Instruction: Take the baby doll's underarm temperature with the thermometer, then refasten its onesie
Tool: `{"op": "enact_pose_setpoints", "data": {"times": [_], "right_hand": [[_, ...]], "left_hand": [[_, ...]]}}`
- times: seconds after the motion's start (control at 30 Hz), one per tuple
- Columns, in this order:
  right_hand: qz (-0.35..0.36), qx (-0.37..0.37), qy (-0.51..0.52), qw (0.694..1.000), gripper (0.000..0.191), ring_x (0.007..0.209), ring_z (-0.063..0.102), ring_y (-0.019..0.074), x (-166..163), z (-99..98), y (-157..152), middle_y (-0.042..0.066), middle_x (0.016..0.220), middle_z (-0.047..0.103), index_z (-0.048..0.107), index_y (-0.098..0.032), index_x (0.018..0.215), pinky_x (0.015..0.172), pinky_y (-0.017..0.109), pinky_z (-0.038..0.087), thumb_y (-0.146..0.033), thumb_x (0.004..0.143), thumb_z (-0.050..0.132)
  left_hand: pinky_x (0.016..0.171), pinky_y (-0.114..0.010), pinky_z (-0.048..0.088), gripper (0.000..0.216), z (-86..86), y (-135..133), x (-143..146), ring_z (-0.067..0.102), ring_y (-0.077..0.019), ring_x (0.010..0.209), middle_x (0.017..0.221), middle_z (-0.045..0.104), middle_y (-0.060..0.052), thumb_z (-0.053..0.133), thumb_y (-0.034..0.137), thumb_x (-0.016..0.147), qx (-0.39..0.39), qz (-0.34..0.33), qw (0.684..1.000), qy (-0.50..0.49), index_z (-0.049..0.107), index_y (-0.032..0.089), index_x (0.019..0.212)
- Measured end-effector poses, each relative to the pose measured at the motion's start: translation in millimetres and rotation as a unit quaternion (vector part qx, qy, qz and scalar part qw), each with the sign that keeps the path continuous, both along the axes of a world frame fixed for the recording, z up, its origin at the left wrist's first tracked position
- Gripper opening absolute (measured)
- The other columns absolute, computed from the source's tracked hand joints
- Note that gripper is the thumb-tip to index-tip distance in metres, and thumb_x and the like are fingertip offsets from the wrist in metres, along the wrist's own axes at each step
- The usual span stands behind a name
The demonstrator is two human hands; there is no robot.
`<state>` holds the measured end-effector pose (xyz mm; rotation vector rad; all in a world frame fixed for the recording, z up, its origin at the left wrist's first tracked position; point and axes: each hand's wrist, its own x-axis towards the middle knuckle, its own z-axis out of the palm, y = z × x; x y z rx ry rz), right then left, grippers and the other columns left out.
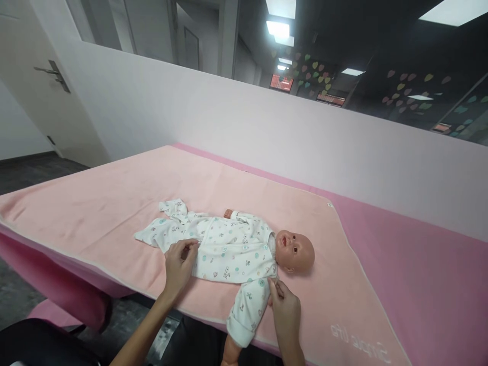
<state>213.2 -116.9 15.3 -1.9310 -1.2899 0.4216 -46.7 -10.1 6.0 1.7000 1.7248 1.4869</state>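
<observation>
A baby doll [295, 251] lies on its back with its head to the right. It wears a white printed baby shirt [236, 249] and matching trousers [158, 233], whose leg ends look flat. The near sleeve [249, 307] reaches toward the table's front edge, with the doll's hand [231, 351] showing at its cuff. My left hand [179, 267] is closed in a pinch at the shirt's lower hem. Near the doll's neck and shoulder, my right hand [285, 307] pinches the top of the shirt. The fingers partly hide the gripped cloth.
A peach blanket [125, 178] covers much of the pink table [419, 254]. Behind it stands a white wall [244, 122] with dark glass above. A door [49, 86] is at the left, and a pink chair [68, 284] is below the table's edge.
</observation>
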Motion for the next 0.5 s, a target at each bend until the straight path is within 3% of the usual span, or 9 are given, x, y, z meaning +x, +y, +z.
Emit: {"op": "enact_pose_setpoints", "data": {"times": [0.2,0.37,0.43,0.5], "right_hand": [[-0.027,0.019,0.018,0.999,0.062,0.043,0.053,0.0138,3.7,-9.1,-3.9,0.003,0.046,0.058,0.065,-0.016,0.064,0.047,0.020,0.039,-0.068,0.079,0.034],[-0.022,0.028,-0.013,0.999,0.057,0.050,0.058,0.0155,-1.1,-15.3,-5.6,0.005,0.057,0.064,0.066,-0.017,0.072,0.049,0.021,0.041,-0.063,0.082,0.034],[0.000,0.013,-0.035,0.999,0.054,0.050,0.057,0.0155,-2.1,-5.0,-3.7,0.004,0.056,0.064,0.066,-0.018,0.070,0.047,0.021,0.040,-0.060,0.082,0.035],[0.043,0.003,-0.034,0.998,0.049,0.049,0.057,0.0147,6.2,19.4,-3.3,0.003,0.057,0.064,0.065,-0.018,0.070,0.047,0.021,0.041,-0.058,0.082,0.038]], "left_hand": [[0.072,-0.032,0.040,0.021,0.1,-0.2,-0.1,0.053,-0.0196,0.081,0.083,0.062,-0.003,0.047,0.037,0.080,0.002,-0.003,1.000,0.002,0.061,0.021,0.081],[0.071,-0.032,0.040,0.021,1.3,-0.1,0.5,0.052,-0.0198,0.080,0.082,0.062,-0.003,0.047,0.037,0.080,0.001,0.003,1.000,0.006,0.061,0.021,0.081],[0.071,-0.032,0.040,0.021,1.6,-0.3,0.5,0.052,-0.0197,0.080,0.082,0.063,-0.003,0.047,0.036,0.080,0.002,0.000,1.000,0.002,0.061,0.021,0.081],[0.071,-0.031,0.040,0.020,1.6,-0.5,0.4,0.053,-0.0194,0.080,0.082,0.062,-0.003,0.048,0.036,0.080,0.004,-0.003,1.000,0.000,0.061,0.021,0.081]]}}
